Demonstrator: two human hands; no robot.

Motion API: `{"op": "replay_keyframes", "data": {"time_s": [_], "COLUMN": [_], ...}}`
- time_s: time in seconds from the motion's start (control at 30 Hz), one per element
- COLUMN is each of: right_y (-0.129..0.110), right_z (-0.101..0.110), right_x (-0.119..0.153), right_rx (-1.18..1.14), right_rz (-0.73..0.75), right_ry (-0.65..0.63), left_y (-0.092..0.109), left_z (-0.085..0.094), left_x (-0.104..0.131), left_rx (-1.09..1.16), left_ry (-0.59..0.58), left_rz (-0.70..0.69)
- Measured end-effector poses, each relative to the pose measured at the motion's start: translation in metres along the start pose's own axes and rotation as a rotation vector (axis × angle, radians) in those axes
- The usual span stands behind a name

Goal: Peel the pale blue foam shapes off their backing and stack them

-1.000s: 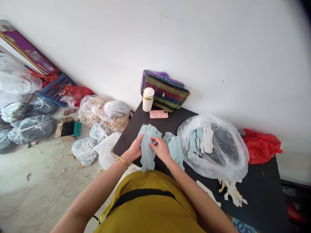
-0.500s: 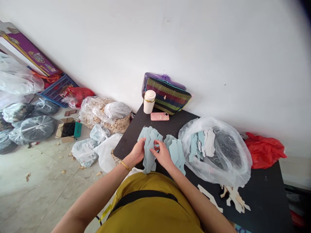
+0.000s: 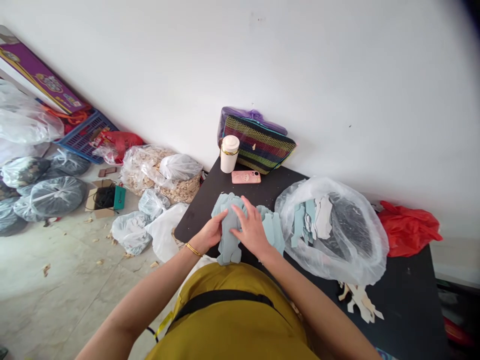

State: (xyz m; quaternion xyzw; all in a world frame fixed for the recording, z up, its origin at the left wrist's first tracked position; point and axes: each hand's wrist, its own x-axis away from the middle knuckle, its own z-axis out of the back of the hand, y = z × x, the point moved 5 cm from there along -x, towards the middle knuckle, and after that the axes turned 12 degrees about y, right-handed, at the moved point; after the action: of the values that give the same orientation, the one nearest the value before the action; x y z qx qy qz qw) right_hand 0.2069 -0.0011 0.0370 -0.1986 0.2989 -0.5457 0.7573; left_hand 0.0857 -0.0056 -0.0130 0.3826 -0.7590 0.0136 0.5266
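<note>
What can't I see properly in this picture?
Head view, all four:
How many blue pieces are stacked: the top ones cover the rest.
Left part of the second pile: behind the right hand.
Inside the white cup: its lid hides it.
Left end of the purple box: cut off by the left edge.

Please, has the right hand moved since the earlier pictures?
Yes, forward: the right hand now reaches nearer to the pink phone, with its fingers more stretched out.
</note>
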Motion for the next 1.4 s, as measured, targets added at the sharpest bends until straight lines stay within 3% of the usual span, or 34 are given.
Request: {"op": "replay_keyframes", "data": {"time_s": [0.1,0.17,0.37,0.6,0.7,0.8,0.93,1.07,1.13,1.2,1.27,1.33,1.4], "right_y": [-0.013,-0.014,-0.008,-0.01,-0.001,0.016,0.053,0.107,0.133,0.146,0.142,0.126,0.104], "right_z": [0.005,0.008,0.012,0.009,0.021,0.046,0.081,0.09,0.086,0.082,0.081,0.075,0.058], "right_x": [-0.017,-0.027,-0.039,-0.041,-0.041,-0.031,0.008,0.075,0.11,0.132,0.136,0.125,0.103], "right_rx": [0.058,0.05,0.006,0.014,-0.038,-0.075,-0.132,-0.242,-0.248,-0.116,0.038,0.05,-0.098], "right_rz": [0.333,0.43,0.539,0.602,0.482,0.283,-0.18,-0.674,-0.844,-0.868,-0.766,-0.672,-0.664], "right_ry": [-0.209,-0.316,-0.503,-0.515,-0.507,-0.473,-0.394,-0.052,0.124,0.206,0.253,0.254,0.166], "left_y": [-0.002,-0.002,-0.002,-0.004,-0.002,0.001,0.0,-0.003,-0.003,-0.001,0.001,0.001,-0.001], "left_z": [-0.004,-0.007,-0.01,-0.005,-0.003,0.0,0.003,0.011,0.013,0.014,0.011,0.003,-0.007], "left_x": [-0.005,-0.006,-0.007,-0.008,-0.004,0.0,-0.001,-0.005,-0.006,-0.005,-0.002,0.001,0.003], "left_rx": [-0.029,-0.03,-0.018,-0.017,-0.031,-0.008,0.028,0.016,-0.013,-0.056,-0.098,-0.113,-0.084], "left_ry": [-0.029,-0.064,-0.11,-0.116,-0.121,-0.136,-0.215,-0.214,-0.174,-0.112,-0.053,-0.04,-0.06], "left_rz": [0.032,0.044,0.036,0.025,0.06,0.094,0.149,0.145,0.119,0.071,0.018,0.001,0.007]}}
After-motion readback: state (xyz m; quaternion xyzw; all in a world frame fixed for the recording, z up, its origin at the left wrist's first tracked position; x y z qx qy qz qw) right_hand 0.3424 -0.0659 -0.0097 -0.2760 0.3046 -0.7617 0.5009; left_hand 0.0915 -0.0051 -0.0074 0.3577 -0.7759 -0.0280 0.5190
